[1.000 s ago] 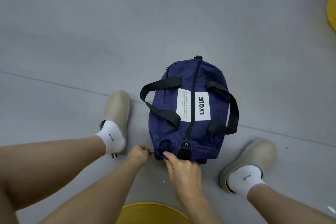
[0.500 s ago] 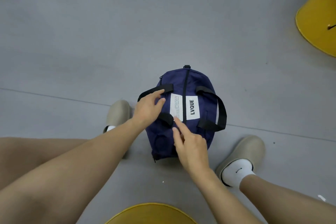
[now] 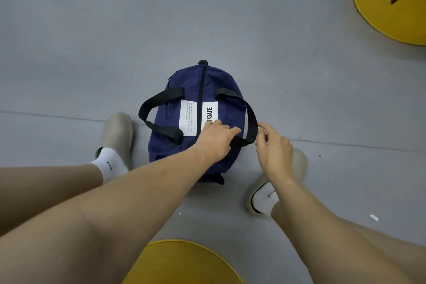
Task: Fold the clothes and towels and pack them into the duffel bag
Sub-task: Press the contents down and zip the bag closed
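Note:
The navy duffel bag (image 3: 184, 152) stands on the grey floor between my feet, its top zipper closed and a white label on top. Its left black handle strap (image 3: 147, 108) lies loose on the left side. My left hand (image 3: 216, 137) reaches across the bag and holds the near end of the right black handle strap (image 3: 251, 113). My right hand (image 3: 274, 147) pinches the same strap at its outer bend. No clothes or towels are in sight.
My beige clogs with white socks flank the bag, the left clog (image 3: 116, 134) and the right clog (image 3: 297, 168). A yellow round seat (image 3: 182, 263) sits at the bottom edge, and another yellow round object (image 3: 391, 2) lies at the top right. Grey floor (image 3: 230, 18) surrounds everything.
Both hands moved from the bag's near end and left strap over to the right handle strap. The bag stays zipped in the same spot while my view tilted forward.

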